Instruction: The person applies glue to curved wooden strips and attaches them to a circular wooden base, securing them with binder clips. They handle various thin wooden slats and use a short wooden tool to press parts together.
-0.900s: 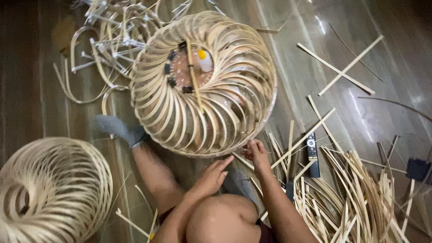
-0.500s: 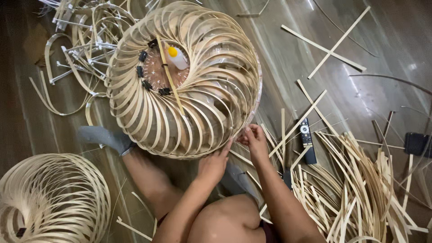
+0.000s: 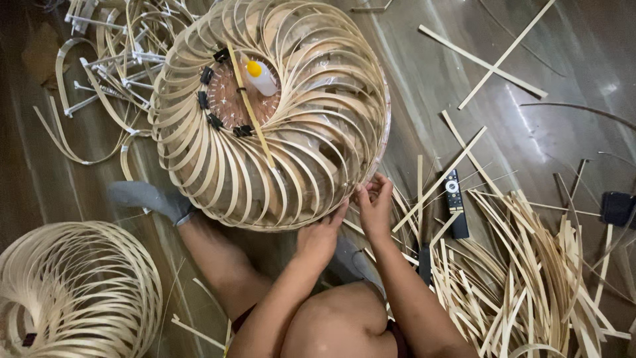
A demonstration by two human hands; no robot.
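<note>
The left hand (image 3: 319,237) presses flat against the near rim of the round bamboo-strip frame (image 3: 268,113), fingers loose. Just right of it, the right hand (image 3: 375,204) pinches a strip at that rim. Beyond both hands, a small glue bottle (image 3: 260,77) sits at the frame's centre.

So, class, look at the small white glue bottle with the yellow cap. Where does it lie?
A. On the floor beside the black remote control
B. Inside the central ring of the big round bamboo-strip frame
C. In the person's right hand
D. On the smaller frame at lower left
B: the glue bottle lies within the central ring of the bamboo-strip frame, well away from both hands at the frame's lower rim.
</note>
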